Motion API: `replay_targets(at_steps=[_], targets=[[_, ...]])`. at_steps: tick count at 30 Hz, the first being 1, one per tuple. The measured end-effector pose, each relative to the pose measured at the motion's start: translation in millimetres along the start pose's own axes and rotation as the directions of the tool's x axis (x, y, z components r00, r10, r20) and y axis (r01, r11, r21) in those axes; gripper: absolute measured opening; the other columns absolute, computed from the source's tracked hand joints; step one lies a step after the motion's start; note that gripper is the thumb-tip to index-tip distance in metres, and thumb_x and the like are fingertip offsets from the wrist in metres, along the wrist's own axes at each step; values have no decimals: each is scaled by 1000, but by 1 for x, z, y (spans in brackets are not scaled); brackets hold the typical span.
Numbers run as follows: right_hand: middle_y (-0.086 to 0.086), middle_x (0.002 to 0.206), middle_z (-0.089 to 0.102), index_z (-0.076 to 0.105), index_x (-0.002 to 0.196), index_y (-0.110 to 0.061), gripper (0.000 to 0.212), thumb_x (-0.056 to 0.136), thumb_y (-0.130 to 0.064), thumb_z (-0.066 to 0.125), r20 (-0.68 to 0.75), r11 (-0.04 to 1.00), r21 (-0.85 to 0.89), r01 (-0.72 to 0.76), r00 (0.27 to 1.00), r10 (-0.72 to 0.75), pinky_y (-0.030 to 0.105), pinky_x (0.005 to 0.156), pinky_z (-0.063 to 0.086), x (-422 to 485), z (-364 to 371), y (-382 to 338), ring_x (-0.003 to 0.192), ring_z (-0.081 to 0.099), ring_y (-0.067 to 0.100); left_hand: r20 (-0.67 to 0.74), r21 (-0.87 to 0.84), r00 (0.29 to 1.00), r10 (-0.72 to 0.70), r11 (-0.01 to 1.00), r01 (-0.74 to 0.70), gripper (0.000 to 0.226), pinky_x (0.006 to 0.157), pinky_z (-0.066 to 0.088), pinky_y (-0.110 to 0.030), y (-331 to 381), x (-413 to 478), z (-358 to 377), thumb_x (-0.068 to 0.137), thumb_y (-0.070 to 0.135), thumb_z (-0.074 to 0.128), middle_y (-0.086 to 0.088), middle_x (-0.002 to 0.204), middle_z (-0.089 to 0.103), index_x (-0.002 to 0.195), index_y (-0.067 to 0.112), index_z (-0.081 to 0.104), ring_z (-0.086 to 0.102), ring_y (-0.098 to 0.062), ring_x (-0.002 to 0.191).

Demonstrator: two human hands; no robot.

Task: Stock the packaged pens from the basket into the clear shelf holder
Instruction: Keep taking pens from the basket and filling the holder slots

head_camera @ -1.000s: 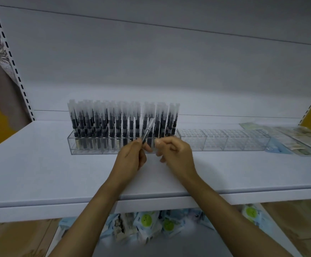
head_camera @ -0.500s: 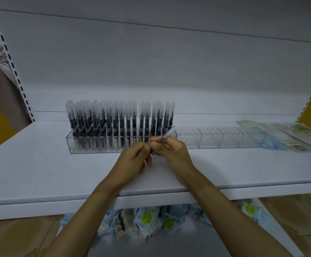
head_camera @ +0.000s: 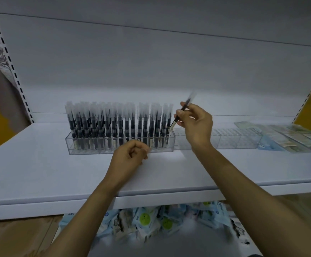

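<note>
The packaged pen point(head_camera: 173, 123) is tilted, its lower end at the right end of the clear holder point(head_camera: 121, 150), which is full of upright pens point(head_camera: 114, 123). The right hand point(head_camera: 197, 123) pinches this pen. The left hand point(head_camera: 128, 156) is curled before the holder; I cannot tell if it holds something. An empty holder point(head_camera: 225, 140) stands just beside, on the white shelf point(head_camera: 39, 164).

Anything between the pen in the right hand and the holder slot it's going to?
Nothing visible. The right hand holds the pen tilted, its lower tip at the right end of the clear holder, beside the standing pens.
</note>
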State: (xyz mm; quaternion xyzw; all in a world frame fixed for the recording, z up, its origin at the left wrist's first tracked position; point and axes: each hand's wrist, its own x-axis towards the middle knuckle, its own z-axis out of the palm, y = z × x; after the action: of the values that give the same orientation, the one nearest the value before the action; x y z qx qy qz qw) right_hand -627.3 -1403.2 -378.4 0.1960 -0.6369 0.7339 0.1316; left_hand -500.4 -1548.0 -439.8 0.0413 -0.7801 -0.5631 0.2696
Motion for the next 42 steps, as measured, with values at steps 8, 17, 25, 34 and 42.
replay_targets(at_steps=[8,17,25,34,42], targets=[[-6,73,66,61,88,-15,15,82,-19,74,123,890,-418,182,982,-144,35,73,57,-9,2,32,70,66,10,-543,351,791,282,932,-92,38,82,44,-27,12,-6,-33,85,15,69,4,111,53,118,20,51,51,-15,102],[-4,75,65,65,87,-13,15,82,-24,74,114,834,-513,202,979,-167,40,72,56,-4,9,33,70,65,15,-536,464,843,-55,814,348,90,108,30,-48,-25,-1,-99,77,26,77,-19,149,30,146,4,24,29,-37,135],[-5,72,66,62,81,-18,15,80,-23,76,176,800,-581,148,983,-54,33,72,54,2,5,22,73,66,15,-518,436,852,-80,832,343,79,97,42,-47,-32,3,-101,77,29,78,-15,140,46,140,8,35,48,-35,123],[-3,67,62,65,77,-14,15,78,-20,78,218,746,-660,83,972,85,28,70,50,-3,-1,25,66,59,13,-514,416,852,-94,842,344,63,89,41,-42,-22,-1,-97,80,19,74,-18,133,50,132,4,42,50,-36,118],[-12,87,64,63,97,-28,21,81,-36,74,293,790,-592,163,956,22,35,76,54,-60,-41,-1,81,61,8,-548,261,836,-3,949,175,48,94,44,-31,11,-41,-82,91,16,62,-8,130,54,136,10,46,54,-20,114]])
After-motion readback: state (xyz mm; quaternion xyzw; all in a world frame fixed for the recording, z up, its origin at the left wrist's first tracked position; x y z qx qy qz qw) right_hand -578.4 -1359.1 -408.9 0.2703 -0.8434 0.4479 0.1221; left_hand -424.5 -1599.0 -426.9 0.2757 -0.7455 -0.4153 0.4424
